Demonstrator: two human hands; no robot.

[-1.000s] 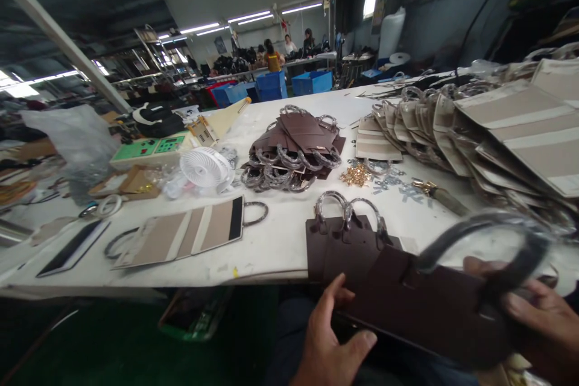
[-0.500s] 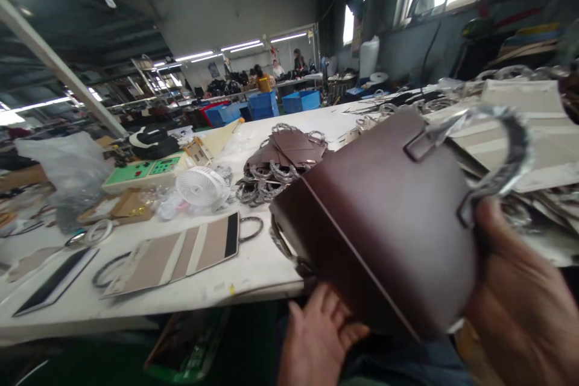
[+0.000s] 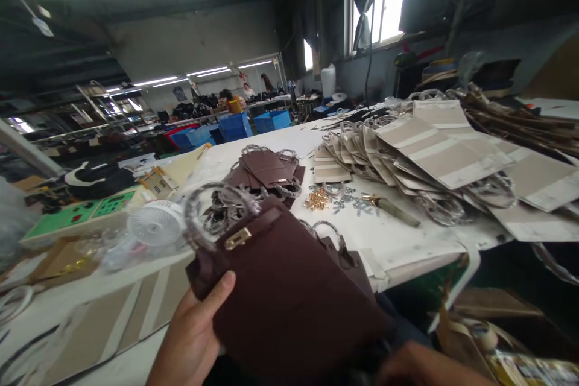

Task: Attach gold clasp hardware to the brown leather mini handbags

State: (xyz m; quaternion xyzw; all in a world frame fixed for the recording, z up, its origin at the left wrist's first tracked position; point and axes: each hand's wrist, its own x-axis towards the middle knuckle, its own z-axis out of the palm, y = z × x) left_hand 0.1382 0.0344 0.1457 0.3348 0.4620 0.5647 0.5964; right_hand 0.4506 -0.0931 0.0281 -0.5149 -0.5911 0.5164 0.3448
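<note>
A dark brown handbag body (image 3: 289, 277) hangs tilted in front of me, with a gold clasp (image 3: 237, 239) near its top edge and a plastic-wrapped handle (image 3: 194, 217) at its upper left. My left hand (image 3: 199, 319) is closed on its left edge, thumb on the front face. Low in the view, my right hand (image 3: 425, 365) is blurred beside the bag's dark bottom edge; its fingers are hidden. Behind the bag, a second wrapped handle (image 3: 329, 228) and more brown leather show. Beyond lies a pile of brown bag pieces (image 3: 266, 169) on the white table (image 3: 289, 139).
Beige-lined bag pieces (image 3: 443, 145) lie stacked at the right. Small gold fittings (image 3: 317, 199), grey metal clips (image 3: 350, 201) and an olive-handled tool (image 3: 398, 212) lie before them. A white fan (image 3: 155, 223) stands left. Below the table's right edge is an open cardboard box (image 3: 470, 338).
The handbag body has turned to show its clasp side and moved left and down. My left hand has come up to its left edge; my right hand has dropped low. The view has swung right.
</note>
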